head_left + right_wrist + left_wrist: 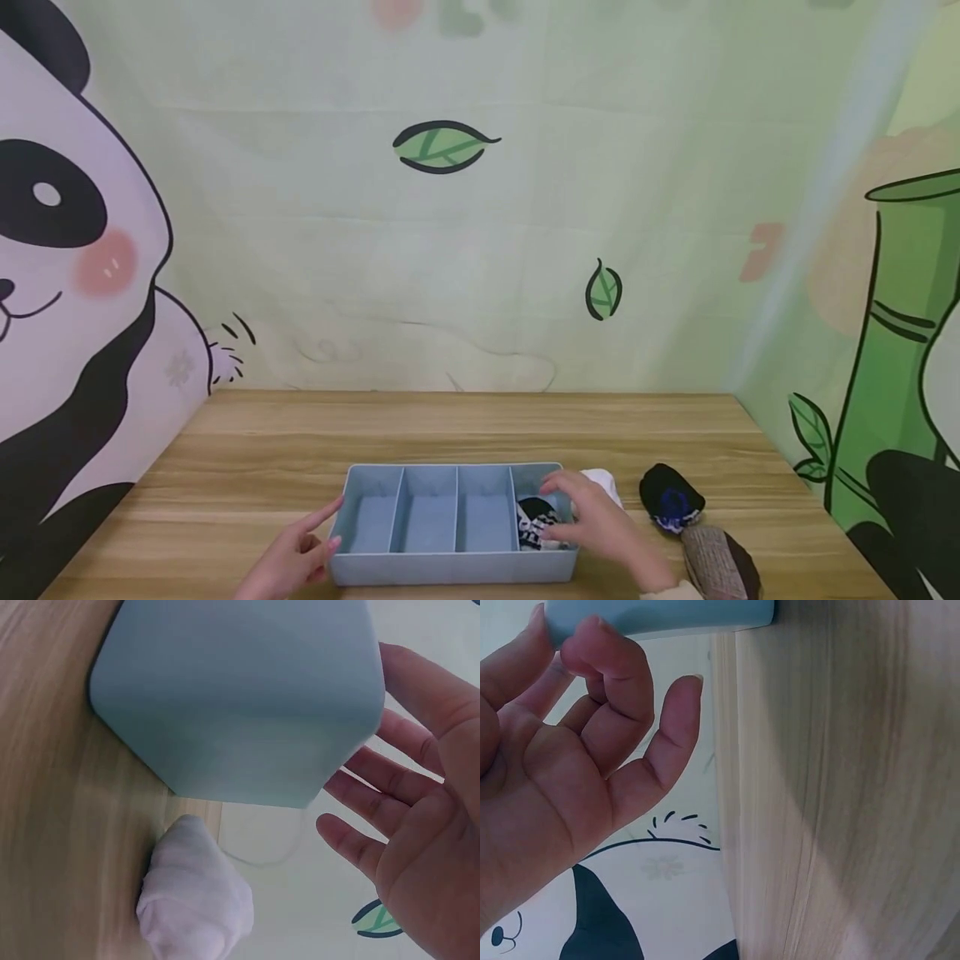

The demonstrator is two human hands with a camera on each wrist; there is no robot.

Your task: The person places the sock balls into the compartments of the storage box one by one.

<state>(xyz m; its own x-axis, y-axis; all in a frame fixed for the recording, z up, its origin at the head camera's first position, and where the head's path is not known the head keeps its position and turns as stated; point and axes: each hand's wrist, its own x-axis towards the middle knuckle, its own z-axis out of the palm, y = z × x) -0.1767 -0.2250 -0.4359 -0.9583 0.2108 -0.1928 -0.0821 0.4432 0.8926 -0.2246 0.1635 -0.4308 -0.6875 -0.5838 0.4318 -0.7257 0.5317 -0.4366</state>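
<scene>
A blue-grey box with a row of several compartments stands on the table. My left hand touches the box's left end with index finger and thumb spread; its other fingers bend loosely in the left wrist view. Over the rightmost compartment is my right hand, fingers apart and reaching past the rim. A black-and-white patterned rolled sock lies in that compartment, partly covered by this hand. The other compartments hold nothing. Beside the box's right end sits a white rolled bundle, half hidden behind the right hand in the head view.
To the right on the wooden table lie a black rolled bundle with blue pattern and a grey-brown one, close together. A printed cloth backdrop with a panda and leaves rises behind the table's far edge.
</scene>
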